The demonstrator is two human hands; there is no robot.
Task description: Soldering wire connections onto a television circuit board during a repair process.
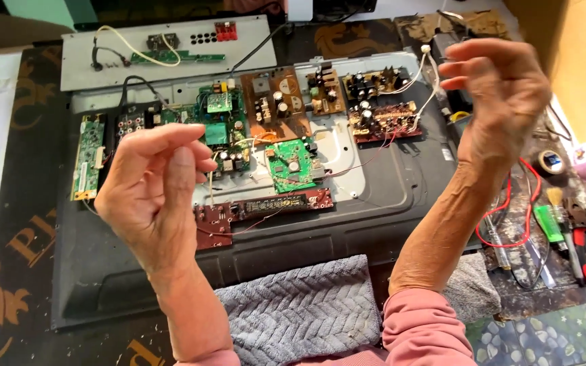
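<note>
Both hands hover mid-frame over the circuit boards [286, 135]: left hand [154, 186] pinches a thin wire [211, 177]; right hand [500, 88] curls loosely, holding nothing.

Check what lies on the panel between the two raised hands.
In the head view, a small green circuit board and a long dark red board lie between the left hand and right hand.

Both forearms raised from the bottom edge with wrists bent, left hand [154, 186] at centre-left of the frame, palm turned inward, thumb and fingers loosely curled together, right hand [500, 91] higher at upper right, fingers curved and spread, empty, pink cuff at the elbow.
</note>
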